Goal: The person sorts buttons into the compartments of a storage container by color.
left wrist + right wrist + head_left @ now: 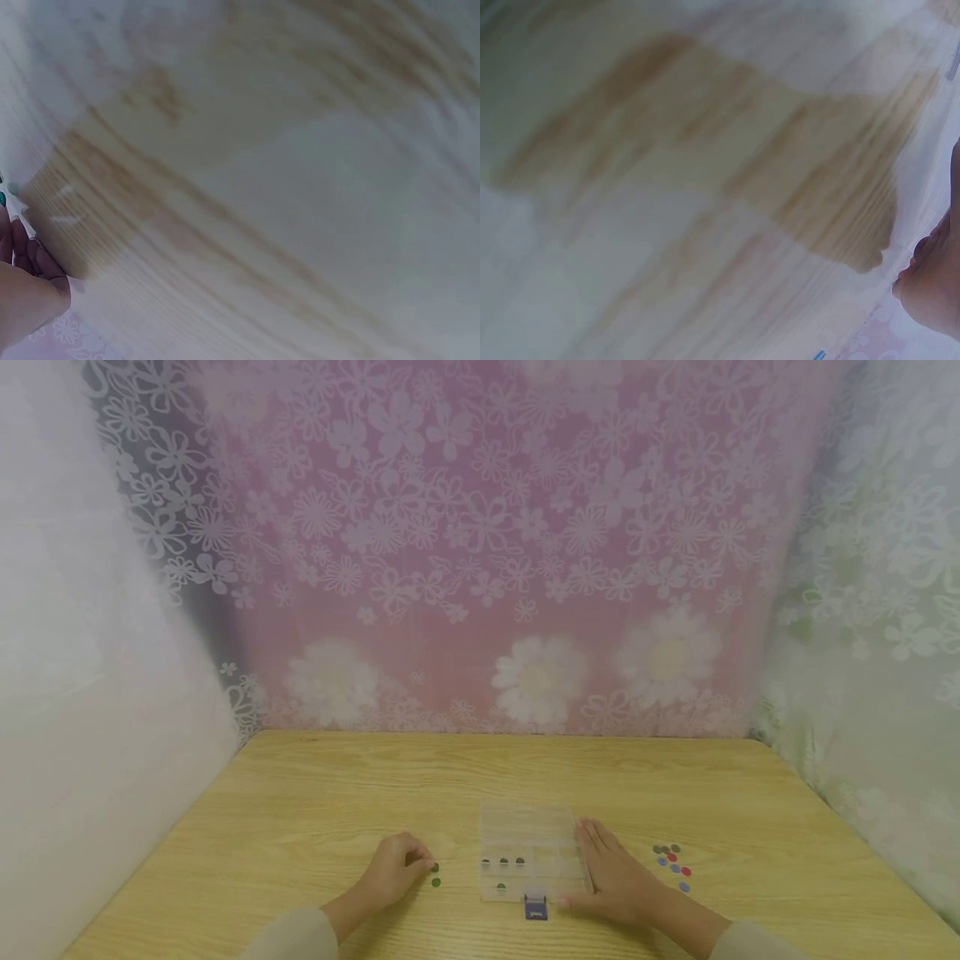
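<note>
A clear plastic compartment box (pixel 558 887) with its lid raised at the back and a dark purple latch (pixel 536 907) in front sits mid-table. Several dark discs (pixel 504 862) are in its middle row and a green disc (pixel 501 887) in the front row. To the left, my left hand (pixel 393 868) pinches a small green disc (pixel 435 867) between thumb and finger, just above the tabletop. Another green disc (pixel 437 882) lies flat close by. My right hand (pixel 618 881) rests against the box's right side with fingers straight; its wrist view shows only part of the hand (pixel 934 289).
To the right of my right hand lie loose discs: several dark ones (pixel 665 849), red ones (pixel 686 872) and blue ones (pixel 684 887). The wooden table (pixel 337 777) ends at a pink flowered curtain (pixel 480 568), with pale curtains on both sides.
</note>
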